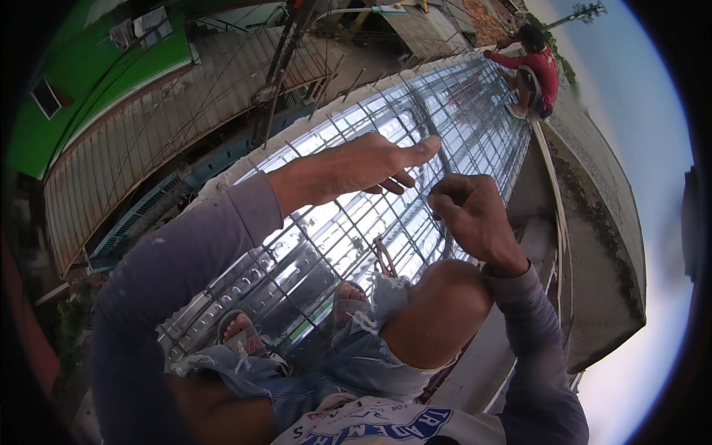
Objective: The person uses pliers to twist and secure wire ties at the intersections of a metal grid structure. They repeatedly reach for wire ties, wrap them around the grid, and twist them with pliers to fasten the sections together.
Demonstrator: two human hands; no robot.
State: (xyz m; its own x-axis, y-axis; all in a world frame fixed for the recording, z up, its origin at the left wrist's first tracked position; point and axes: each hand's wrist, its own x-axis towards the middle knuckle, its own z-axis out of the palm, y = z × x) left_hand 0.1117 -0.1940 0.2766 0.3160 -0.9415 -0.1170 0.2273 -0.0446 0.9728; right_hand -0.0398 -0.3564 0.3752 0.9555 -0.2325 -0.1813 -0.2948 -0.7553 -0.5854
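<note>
Ribbed metal decking (348,236) carries steel mesh (467,133), its long axis running toward the far-right corner, below both hands: left hand (363,165) loosely open, seemingly empty; right hand (476,215) curled nearer the right edge, contents impossible to tell.

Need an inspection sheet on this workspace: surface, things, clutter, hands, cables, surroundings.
Surface: shiny ribbed metal decking.
Things: steel mesh over the decking; pliers-like tool near the right foot.
Clutter: nothing seen.
Hands: left hand open above the mesh; right hand curled closed, any thin wire in it unclear.
Cables: overhead wires at left.
Surroundings: co-worker in red crouching at the far end; green building, rusty corrugated roof at left.
</note>
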